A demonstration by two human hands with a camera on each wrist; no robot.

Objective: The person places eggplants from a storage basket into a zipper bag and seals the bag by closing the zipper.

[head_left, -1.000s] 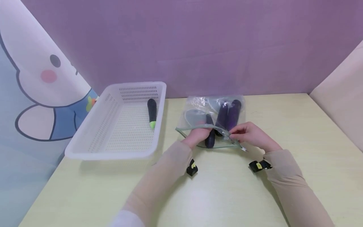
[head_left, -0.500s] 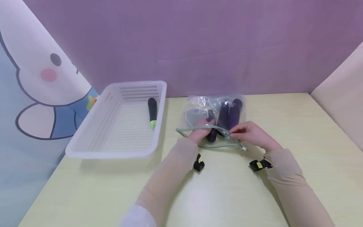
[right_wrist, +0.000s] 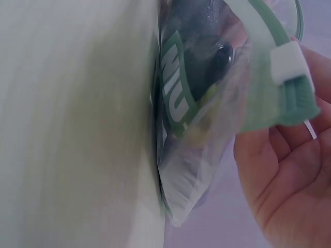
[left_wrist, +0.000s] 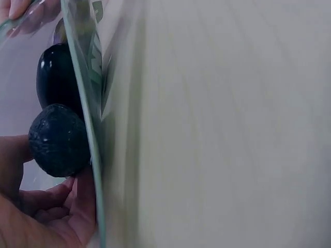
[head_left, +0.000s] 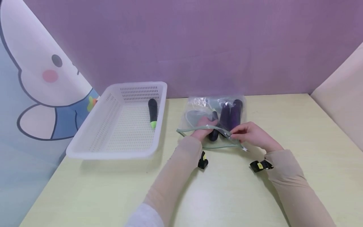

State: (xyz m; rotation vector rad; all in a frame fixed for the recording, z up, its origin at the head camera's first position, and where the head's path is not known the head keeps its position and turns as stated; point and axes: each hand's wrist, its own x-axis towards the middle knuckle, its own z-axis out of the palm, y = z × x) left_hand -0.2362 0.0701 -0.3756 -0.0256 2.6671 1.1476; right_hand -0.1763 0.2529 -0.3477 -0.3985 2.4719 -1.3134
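Observation:
A clear zip bag point(head_left: 195, 101) with a green edge lies against the purple backdrop. My left hand point(head_left: 203, 126) reaches through its mouth and holds a slim dark eggplant point(head_left: 213, 135), thumb on one side and fingers beneath in the left wrist view. Beside it in the bag lie two purple eggplants, one in the middle point(head_left: 225, 115) and one on the right point(head_left: 236, 113). My right hand point(head_left: 252, 135) pinches the green bag edge near the white slider point(right_wrist: 288, 63), keeping the mouth apart. Printed film hides part of the bag's contents in the right wrist view.
A white perforated basket point(head_left: 112, 154) stands to the left on the pale table point(head_left: 227, 195). In it lies another dark eggplant point(head_left: 152, 110) with a light green end. A purple backdrop point(head_left: 198, 47) rises behind the table's back edge.
My left hand has moved deeper into the bag and to the right, carrying the slim eggplant closer to the two purple ones. My right hand stays at the bag edge.

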